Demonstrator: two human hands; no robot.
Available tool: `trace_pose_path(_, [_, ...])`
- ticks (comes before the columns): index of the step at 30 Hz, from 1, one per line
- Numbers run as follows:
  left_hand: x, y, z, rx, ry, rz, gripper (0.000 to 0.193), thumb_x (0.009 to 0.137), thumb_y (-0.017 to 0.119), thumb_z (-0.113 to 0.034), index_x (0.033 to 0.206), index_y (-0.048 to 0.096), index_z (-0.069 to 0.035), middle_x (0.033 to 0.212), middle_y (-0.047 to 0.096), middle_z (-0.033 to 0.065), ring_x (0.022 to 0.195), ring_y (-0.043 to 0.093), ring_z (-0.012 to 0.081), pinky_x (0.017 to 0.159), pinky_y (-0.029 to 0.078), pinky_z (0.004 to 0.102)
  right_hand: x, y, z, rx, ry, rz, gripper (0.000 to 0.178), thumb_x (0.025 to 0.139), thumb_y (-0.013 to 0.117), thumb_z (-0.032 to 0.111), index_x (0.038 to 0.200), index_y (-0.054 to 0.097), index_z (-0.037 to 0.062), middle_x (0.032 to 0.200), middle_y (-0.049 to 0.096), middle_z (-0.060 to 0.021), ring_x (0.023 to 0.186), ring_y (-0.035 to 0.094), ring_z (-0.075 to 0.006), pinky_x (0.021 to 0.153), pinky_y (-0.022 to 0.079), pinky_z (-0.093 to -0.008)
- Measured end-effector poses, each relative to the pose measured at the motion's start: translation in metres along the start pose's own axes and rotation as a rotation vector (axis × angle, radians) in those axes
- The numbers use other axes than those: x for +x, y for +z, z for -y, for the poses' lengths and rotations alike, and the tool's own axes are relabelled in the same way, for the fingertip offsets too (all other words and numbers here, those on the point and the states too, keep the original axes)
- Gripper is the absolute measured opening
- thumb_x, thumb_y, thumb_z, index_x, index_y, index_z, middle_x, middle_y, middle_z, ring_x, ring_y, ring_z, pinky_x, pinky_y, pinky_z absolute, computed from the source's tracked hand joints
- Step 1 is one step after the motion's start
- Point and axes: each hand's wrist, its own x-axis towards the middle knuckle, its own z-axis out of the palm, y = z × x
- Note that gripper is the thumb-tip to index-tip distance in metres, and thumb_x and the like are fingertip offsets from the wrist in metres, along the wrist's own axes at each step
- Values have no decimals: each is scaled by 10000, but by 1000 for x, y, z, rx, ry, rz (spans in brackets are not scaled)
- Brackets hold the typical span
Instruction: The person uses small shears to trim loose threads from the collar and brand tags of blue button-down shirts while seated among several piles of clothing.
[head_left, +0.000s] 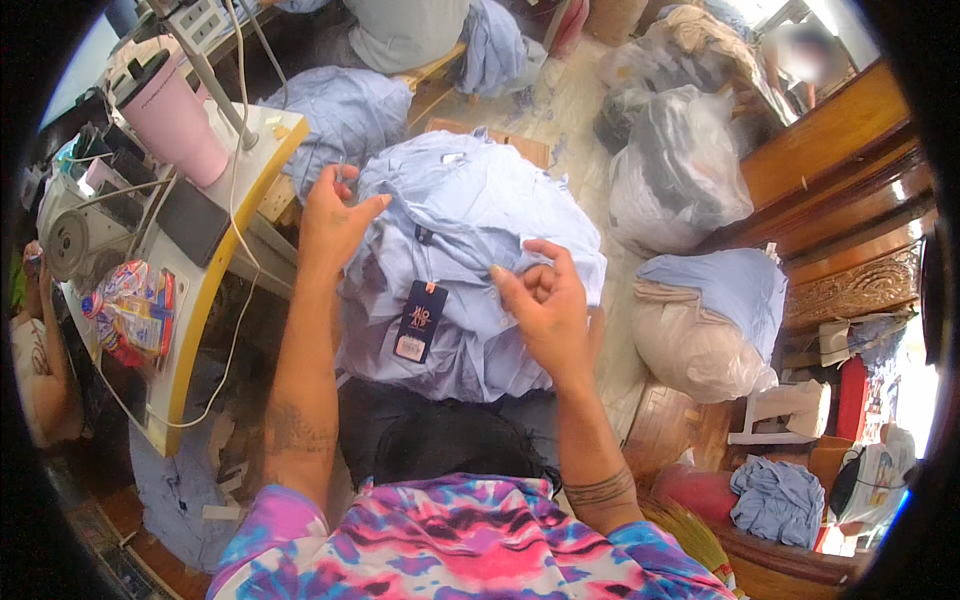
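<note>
A light blue shirt lies on top of a heap of similar garments right in front of me. A dark hang tag with a white label dangles from it on the near side. My left hand is over the heap's upper left edge by the collar area, thumb and forefinger apart, nothing visible in them. Over the shirt's right side is my right hand, its thumb and forefinger spread and the other fingers curled. The thumb rests at the cloth; whether fabric sits under the curled fingers is hidden.
At left a yellow-edged table holds a pink tumbler, a black phone, snack packets and a trailing white cable. Bagged garments and another bundle sit on the right. People are seated at the far side and left edge.
</note>
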Motion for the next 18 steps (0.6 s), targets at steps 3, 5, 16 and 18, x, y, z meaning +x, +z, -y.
trace_pose_path(3, [-55, -32, -25, -50, -53, -24, 502, 806, 841, -252, 1212, 640, -36, 949, 614, 90, 840, 578, 169, 743, 480, 324, -28, -14, -22, 535, 208, 20, 409, 1011, 678, 178, 1322, 474, 7, 1025, 706, -137, 892, 698, -217, 778, 561, -317])
trace_pose_path(5, [-100, -31, -31, -145, -102, 77, 459, 836, 826, -233, 1210, 646, -38, 893, 608, 66, 780, 562, 149, 680, 459, 324, -52, -32, -61, 734, 391, 1, 358, 1027, 659, 192, 1319, 515, 43, 1175, 691, -174, 1083, 705, -286, 872, 596, -385])
trace_pose_path(16, [-130, 71, -97, -143, 282, 320, 363, 862, 807, -234, 1101, 665, 0, 880, 692, 169, 764, 685, 312, 688, 525, 396, -46, -16, -57, 845, 735, 243, 628, 1060, 433, 623, 1312, 622, 79, 1239, 670, -72, 1167, 615, -211, 973, 507, -422])
trace_pose_path(18, [-130, 60, -112, -203, 78, 428, 303, 870, 804, -196, 1046, 664, 8, 825, 681, 109, 732, 638, 184, 668, 505, 339, -44, -9, -53, 1012, 726, 285, 603, 1047, 480, 613, 1369, 588, 115, 1343, 612, -66, 1262, 546, -205, 1053, 440, -425])
